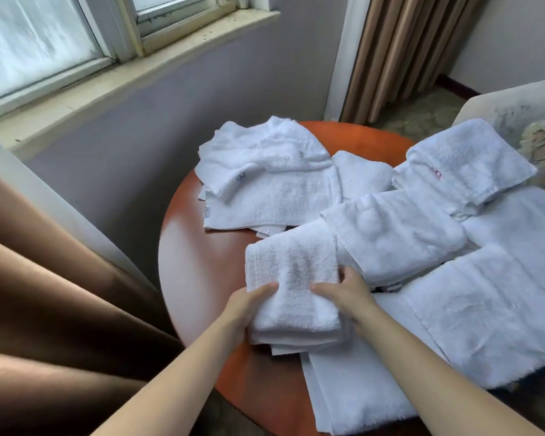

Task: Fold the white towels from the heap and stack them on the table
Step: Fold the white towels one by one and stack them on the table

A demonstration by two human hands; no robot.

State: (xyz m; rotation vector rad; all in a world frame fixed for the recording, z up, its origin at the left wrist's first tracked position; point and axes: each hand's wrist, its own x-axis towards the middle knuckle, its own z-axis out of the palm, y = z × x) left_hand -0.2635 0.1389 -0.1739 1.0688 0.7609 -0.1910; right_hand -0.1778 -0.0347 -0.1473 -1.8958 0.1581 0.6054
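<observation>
On my feed the folded towel (293,278) is around the middle of the round orange bench (202,262). The left hand (246,306) has its fingers clamped round the 9 o'clock edge, thumb on top, and the right hand (343,294) grips the 3 o'clock edge the same way. The loose heap (453,247) sprawls at 3 o'clock, and another pile of towels (271,184) sits at 12.

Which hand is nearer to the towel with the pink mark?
Right. The right hand grips the folded towel at its right edge, in front and left of the pink-marked towel; the left hand grips the left edge, farther away.
</observation>
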